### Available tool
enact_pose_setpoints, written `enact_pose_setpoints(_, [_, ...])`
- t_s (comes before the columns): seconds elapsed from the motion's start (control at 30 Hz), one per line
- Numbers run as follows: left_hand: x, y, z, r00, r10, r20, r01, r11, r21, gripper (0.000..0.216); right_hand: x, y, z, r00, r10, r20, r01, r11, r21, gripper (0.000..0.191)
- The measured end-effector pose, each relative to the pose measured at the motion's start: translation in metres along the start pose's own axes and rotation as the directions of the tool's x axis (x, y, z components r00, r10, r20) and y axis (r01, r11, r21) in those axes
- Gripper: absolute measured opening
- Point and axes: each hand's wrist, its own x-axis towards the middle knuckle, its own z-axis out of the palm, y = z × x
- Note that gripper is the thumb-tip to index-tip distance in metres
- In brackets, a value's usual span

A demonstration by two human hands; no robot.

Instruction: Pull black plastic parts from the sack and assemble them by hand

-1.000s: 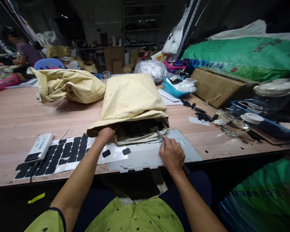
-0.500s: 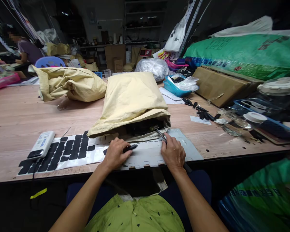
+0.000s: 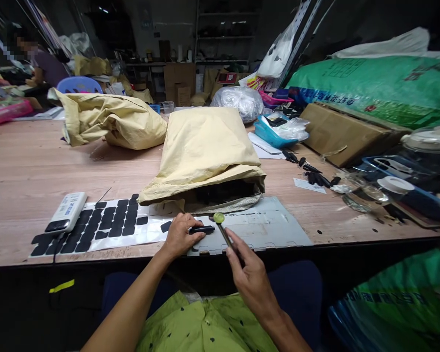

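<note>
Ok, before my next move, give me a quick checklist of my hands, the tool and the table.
1. Slim black part gripped in left hand: ok.
2. Yellow-green-headed metal tool held in right hand: ok.
3. Flat light-grey board lying beneath the black part: ok.
4. Cream fabric sack closed: not ok, its mouth gapes toward you.
5. Tool head touching the black part: cannot tell; they look very close.

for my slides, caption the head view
Left hand holding a black piece, right hand a green-headed tool, near an open cream bag.
</note>
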Motion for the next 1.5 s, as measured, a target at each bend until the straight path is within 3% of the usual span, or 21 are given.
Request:
enact_pose_setpoints(0.13, [0.0,-0.001,0.001,1.0,-0.012,0.006,0.012,1.0,0.002,0.019,-0.009,-0.002,0.01,0.996,-0.033,0.086,0.034,0.999,-0.012,0.043])
enact_pose_setpoints(0.37, [0.0,-0.001,0.001,1.0,-0.013,-0.005,0.013,1.0,-0.005,0.013,-0.014,-0.002,0.014,0.988,-0.122,0.091,0.132,0.986,-0.107,0.049])
enact_pose_setpoints(0.63, [-0.001,0.002,-0.001,1.0,-0.021,0.0,0.021,1.0,-0.009,0.018,-0.013,0.0,0.005,0.997,-0.073,0.016,0.074,0.989,-0.13,0.046])
enact_pose_setpoints(0.8, [-0.001,0.003,-0.001,1.0,-0.014,-0.006,0.014,1.0,-0.003,0.017,-0.01,0.006,0.004,0.994,-0.067,0.089,0.077,0.99,-0.12,0.044])
enact_pose_setpoints(0.9, [-0.001,0.003,0.0,1.0,-0.012,-0.006,0.012,1.0,0.002,0.018,0.003,0.016,-0.004,0.998,-0.056,-0.005,0.054,0.98,-0.191,0.042])
enact_pose_setpoints(1.0, [0.0,0.002,0.0,1.0,-0.011,-0.012,0.011,1.0,0.008,0.017,0.027,0.038,-0.019,0.987,-0.032,-0.16,-0.029,0.931,-0.365,0.042])
enact_pose_setpoints(1.1, [-0.001,0.002,-0.003,0.999,0.023,-0.044,-0.025,0.998,-0.051,0.014,0.049,0.063,-0.03,0.98,-0.058,-0.188,-0.066,0.805,-0.589,0.039])
enact_pose_setpoints(1.23, [-0.028,0.015,-0.009,0.986,0.139,-0.09,-0.163,0.915,-0.368,0.019,0.06,0.079,-0.028,0.967,-0.115,-0.227,-0.096,0.661,-0.744,0.038])
enact_pose_setpoints(1.33, [-0.064,0.026,-0.001,0.972,0.196,0.127,-0.095,0.829,-0.552,0.023,0.058,0.076,-0.022,0.947,-0.145,-0.286,-0.137,0.624,-0.769,0.035])
enact_pose_setpoints(1.4, [-0.084,0.025,0.014,0.925,0.172,0.337,0.036,0.846,-0.532,0.026,0.057,0.073,-0.019,0.941,-0.145,-0.307,-0.159,0.611,-0.775,0.033])
enact_pose_setpoints(1.5, [-0.099,0.003,0.047,0.862,-0.08,0.501,0.251,0.925,-0.285,0.024,0.057,0.07,-0.018,0.947,-0.131,-0.293,-0.163,0.589,-0.792,0.032])
